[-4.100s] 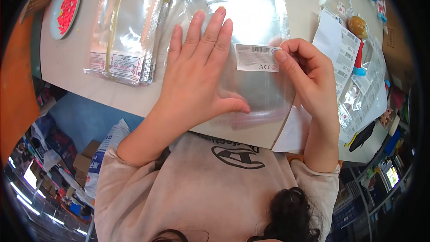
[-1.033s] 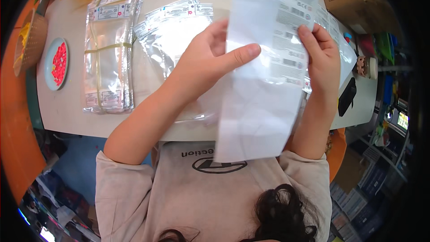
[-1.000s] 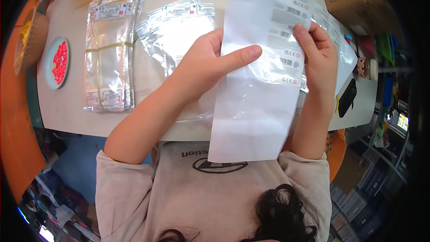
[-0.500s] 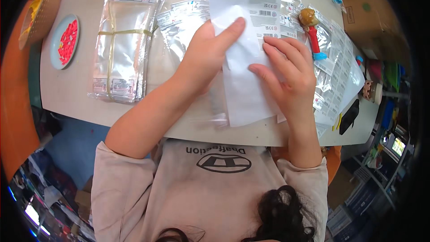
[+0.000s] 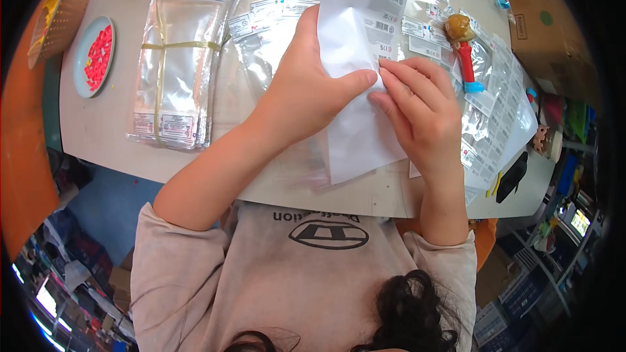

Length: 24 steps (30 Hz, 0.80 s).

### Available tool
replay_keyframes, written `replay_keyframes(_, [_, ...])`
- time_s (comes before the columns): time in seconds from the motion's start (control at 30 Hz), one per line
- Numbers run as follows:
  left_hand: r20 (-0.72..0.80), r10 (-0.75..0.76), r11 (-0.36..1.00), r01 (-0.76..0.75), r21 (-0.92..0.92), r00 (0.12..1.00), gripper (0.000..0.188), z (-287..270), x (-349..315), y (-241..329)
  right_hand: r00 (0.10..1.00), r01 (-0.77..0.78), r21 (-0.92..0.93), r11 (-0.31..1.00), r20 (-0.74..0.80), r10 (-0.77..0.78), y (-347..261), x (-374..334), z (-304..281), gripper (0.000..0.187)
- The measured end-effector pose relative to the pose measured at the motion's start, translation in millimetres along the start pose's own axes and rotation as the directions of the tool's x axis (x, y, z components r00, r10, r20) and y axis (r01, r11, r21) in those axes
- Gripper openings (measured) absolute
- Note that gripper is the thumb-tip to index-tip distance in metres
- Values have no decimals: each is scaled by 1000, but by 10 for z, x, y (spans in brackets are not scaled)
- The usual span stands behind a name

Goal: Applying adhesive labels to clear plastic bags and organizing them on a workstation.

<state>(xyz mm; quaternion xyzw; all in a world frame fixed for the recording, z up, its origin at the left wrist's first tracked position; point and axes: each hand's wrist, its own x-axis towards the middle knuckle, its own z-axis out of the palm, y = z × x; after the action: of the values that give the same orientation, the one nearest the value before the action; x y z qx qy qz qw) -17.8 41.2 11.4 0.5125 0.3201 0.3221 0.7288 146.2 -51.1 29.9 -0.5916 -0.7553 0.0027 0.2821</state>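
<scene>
A sheet of labels (image 5: 355,137), white on its bare part with a grey printed strip on its right, stands tilted over the table in front of me. My left hand (image 5: 306,91) grips its left edge, the thumb lying across the front and the other fingers hidden behind. At the printed strip, my right hand (image 5: 420,101) pinches with thumb and fingertips; whether a single label is lifting there is too small to tell. Under and behind the sheet lie clear plastic bags (image 5: 254,32) with printed silver tops.
Left of my hands is a bundle of clear bags (image 5: 179,78) tied with a yellowish band. Farther left are a plate (image 5: 109,58) of small red pieces and a beige basket (image 5: 68,19). To the right are a red-handled toy (image 5: 465,58), more label sheets (image 5: 499,117) and a cardboard box (image 5: 548,19).
My left thumb has slid down and right, close to my right fingertips. The label sheet now bends and leans more to the right. My right hand has drawn into a tighter pinch.
</scene>
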Motion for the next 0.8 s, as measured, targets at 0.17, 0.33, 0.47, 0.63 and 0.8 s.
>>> replay_keyframes(0.17, [-34, 8, 998, -6, 69, 999, 67, 29, -13, -7, 998, 55, -77, 996, -20, -57, -9, -18, 11, 28])
replay_keyframes(0.33, [-5, -49, 998, 49, 51, 999, 68, 0, -9, 15, 996, 81, -86, 993, -22, -83, -2, -16, 11, 26])
replay_keyframes(0.47, [-37, -59, 998, 60, 37, 998, 65, 15, -17, 27, 995, 91, -86, 992, -37, -94, 3, -13, 9, 26])
replay_keyframes(0.63, [-43, -73, 994, 77, 83, 996, 63, 31, -17, 57, 995, 25, -47, 999, -91, -29, -10, -40, 46, 24])
replay_keyframes(0.8, [-14, -9, 998, 10, 66, 1000, 61, 29, -8, -10, 982, -85, 36, 996, -165, 90, 16, -82, 44, 21])
